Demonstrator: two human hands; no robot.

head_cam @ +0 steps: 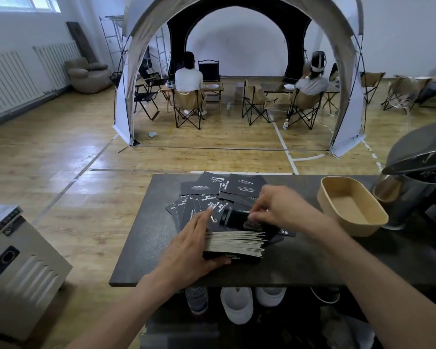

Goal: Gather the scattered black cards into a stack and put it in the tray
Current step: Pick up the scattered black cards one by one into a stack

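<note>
A thick stack of black cards (235,244) with pale edges lies on the dark table (146,248). My left hand (194,250) grips the stack's left end, thumb under it, fingers laid over the top. My right hand (278,206) pinches a few black cards (234,217), blurred, just above the stack. More black cards (202,204) with white print lie fanned and scattered behind the stack, reaching the table's far edge. The tan oval tray (373,224) sits empty to the right of my right hand.
A metal machine with a dark lid (420,159) stands at the table's right end behind the tray. A grey metal box (15,268) sits on the floor at the left. White cups (237,304) are under the table. Two seated people are in a tent beyond.
</note>
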